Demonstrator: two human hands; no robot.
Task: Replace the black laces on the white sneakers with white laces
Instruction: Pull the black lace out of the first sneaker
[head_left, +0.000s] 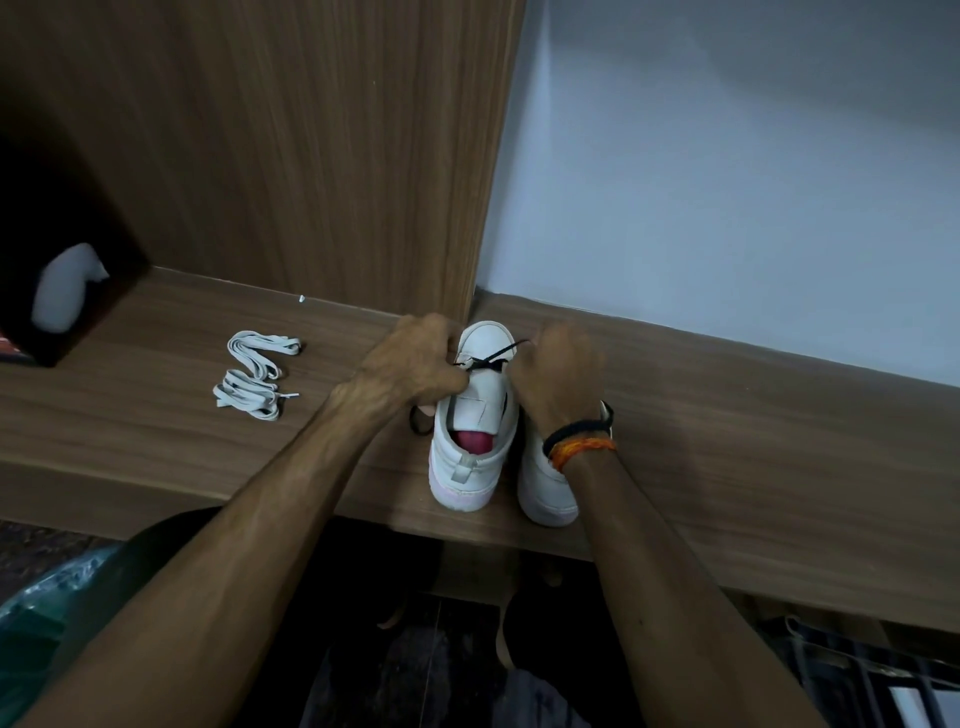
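In front of you the wooden table (727, 426) runs the width of the view, backed by a tall wood panel (291, 145) on the left and a pale wall (727, 156) on the right. Down at the near edge, between your forearms, two white sneakers stand side by side, heels toward you. The left sneaker (470, 467) is the one you are working on: its pink lining shows through the opening, and its toe points at the corner where panel meets wall. The right sneaker (548, 493) sits just beside it, partly hidden under your right wrist. Your left hand (415, 364) is curled against the left flank of the worked shoe, its grip closed on the black lace (485, 359), which stretches taut across the tongue. Your right hand (558, 374) is fisted on the other side, its grip pinching the far end of that same lace; black and orange threads ring that wrist (579, 439). A loop of black lace also shows at the shoe's left side, under your left hand. Well off to the left, lying flat on the table, are the white laces (257, 374), bundled in two loose folded heaps that touch one another. Far left, a pale rounded object (65, 291) sits in a dark recess; what it is, you cannot tell.
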